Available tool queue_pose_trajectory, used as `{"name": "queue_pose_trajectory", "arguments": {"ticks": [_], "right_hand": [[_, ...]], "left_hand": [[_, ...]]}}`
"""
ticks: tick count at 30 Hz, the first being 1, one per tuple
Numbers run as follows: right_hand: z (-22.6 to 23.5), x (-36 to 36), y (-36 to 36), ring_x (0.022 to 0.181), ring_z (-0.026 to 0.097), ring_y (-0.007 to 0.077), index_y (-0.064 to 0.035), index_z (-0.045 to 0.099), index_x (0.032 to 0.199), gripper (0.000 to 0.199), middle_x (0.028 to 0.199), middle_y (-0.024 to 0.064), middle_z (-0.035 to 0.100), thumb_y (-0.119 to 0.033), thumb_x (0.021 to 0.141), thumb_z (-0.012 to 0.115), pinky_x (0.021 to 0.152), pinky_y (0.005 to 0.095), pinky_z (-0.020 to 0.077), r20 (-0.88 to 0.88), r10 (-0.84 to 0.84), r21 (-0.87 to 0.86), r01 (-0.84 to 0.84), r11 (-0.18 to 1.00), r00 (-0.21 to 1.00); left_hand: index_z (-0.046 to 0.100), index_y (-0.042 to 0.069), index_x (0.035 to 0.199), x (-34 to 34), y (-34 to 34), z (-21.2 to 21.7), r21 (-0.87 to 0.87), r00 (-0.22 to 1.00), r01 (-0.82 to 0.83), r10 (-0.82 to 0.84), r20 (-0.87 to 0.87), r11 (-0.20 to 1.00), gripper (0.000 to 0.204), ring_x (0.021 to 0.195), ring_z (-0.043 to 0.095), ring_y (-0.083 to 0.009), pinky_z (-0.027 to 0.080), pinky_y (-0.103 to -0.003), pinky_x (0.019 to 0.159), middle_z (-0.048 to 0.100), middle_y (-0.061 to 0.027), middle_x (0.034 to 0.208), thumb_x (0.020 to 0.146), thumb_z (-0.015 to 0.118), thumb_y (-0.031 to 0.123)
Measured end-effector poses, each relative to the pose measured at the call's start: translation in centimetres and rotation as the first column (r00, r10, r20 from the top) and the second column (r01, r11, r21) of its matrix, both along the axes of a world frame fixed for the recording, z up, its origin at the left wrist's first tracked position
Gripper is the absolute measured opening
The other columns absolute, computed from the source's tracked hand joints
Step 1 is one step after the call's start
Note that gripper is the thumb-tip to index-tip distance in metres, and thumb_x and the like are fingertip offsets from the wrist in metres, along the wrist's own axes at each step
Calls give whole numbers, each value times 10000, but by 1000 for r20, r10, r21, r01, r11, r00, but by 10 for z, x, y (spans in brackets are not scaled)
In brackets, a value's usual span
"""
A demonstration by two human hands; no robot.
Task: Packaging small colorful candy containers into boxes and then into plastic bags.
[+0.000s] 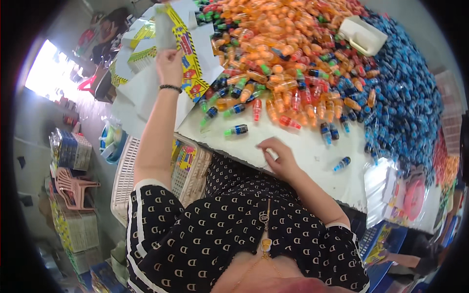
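The left hand (168,66) is raised, pinching a flat printed carton (183,44) off the stack for folding; the right hand (274,158) rests loosely curled and empty on the counter (303,146), near loose little bottles (236,130).

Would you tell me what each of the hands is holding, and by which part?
The left hand grips a flat printed card from the stack, at its near edge. The right hand rests on the white table, holding nothing visible.

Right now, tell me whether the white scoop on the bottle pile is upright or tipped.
Tipped. The white scoop lies on its side atop the small bottles, its open mouth facing sideways.
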State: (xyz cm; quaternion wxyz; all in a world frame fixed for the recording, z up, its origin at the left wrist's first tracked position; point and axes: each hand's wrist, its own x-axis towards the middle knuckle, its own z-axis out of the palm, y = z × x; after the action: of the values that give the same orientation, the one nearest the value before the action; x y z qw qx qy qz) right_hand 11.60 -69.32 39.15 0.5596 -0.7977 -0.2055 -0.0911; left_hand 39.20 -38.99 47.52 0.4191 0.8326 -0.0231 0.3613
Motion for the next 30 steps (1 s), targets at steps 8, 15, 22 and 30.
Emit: {"name": "queue_pose_trajectory", "arguments": {"ticks": [8, 15, 22, 30], "right_hand": [[74, 11, -35, 1036, 606, 301, -26, 503, 1279, 479, 1120, 121, 647, -21, 816, 622, 923, 389, 460, 332, -634, 248, 584, 773, 699], [58, -31, -64, 936, 628, 314, -62, 547, 1260, 423, 1039, 120, 668, -60, 848, 645, 880, 394, 479, 167, -245, -211, 277, 937, 955], [81, -37, -25, 942, 632, 324, -76, 586, 1230, 430, 987, 128, 683, -229, 837, 673, 874, 423, 479, -304, 38, -576, -216, 788, 952], [51, -44, -12, 924, 634, 321, -57, 621, 1069, 453, 881, 149, 671, -405, 787, 687, 840, 403, 462, -115, -201, -836, 14, 548, 973]], "left_hand": [[600, 36, 870, -231, -137, 32, 18, 807, 590, -590, 33, 807, 148, 1062, 553, -279, 460, -381, 896, 572, -156, 1162, 772, 710, 24], [434, 78, 1270, -253, -130, 11, -665, 714, 506, -699, -35, 549, 443, 1027, 552, -186, 504, -301, 815, 571, -104, 1121, 884, 641, 147], [278, 117, 1414, -242, -106, -31, -764, 97, 339, -828, -552, 549, 565, 844, 604, -131, 525, -275, 665, 612, -48, 1017, 966, 554, 321], [303, 124, 1402, -268, -105, -54, -789, 61, 329, -846, -530, 518, 664, 815, 607, -111, 497, -250, 632, 638, -88, 970, 888, 683, 306]]}}
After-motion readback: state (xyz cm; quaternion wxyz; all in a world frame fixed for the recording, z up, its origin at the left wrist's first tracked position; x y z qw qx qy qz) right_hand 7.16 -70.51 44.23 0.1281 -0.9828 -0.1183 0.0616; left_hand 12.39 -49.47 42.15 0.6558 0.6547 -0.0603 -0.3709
